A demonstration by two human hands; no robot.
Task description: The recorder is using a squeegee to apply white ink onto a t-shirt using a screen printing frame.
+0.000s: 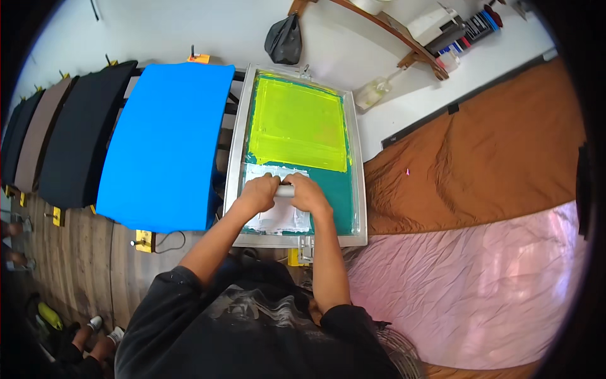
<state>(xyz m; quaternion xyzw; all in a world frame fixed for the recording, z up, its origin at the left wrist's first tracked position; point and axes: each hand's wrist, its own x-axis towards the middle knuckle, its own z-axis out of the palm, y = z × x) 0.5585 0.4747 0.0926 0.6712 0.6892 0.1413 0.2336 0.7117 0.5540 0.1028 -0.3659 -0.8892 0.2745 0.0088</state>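
A screen-printing frame [360, 189] with a pale metal rim lies in front of me, its mesh dark green. Bright yellow-green ink [300, 120] covers a large rectangle on the far half. Over the near half spreads a white patch [281, 221] with ragged edges. My left hand [259, 193] and my right hand [307, 192] are closed side by side on a grey squeegee [286, 191], held across the white patch. Only the middle of its handle shows between them; the fingers hide the rest, and I cannot see its blade edge.
Left of the frame, a blue cloth [167, 139] is stretched over a board, with black [85, 139] and brown ones beyond. Brown sheeting [480, 158] and pink sheeting [467, 284] hang at right. A wooden shelf [398, 31] and black bag [284, 39] are behind. Another person's legs show lower left.
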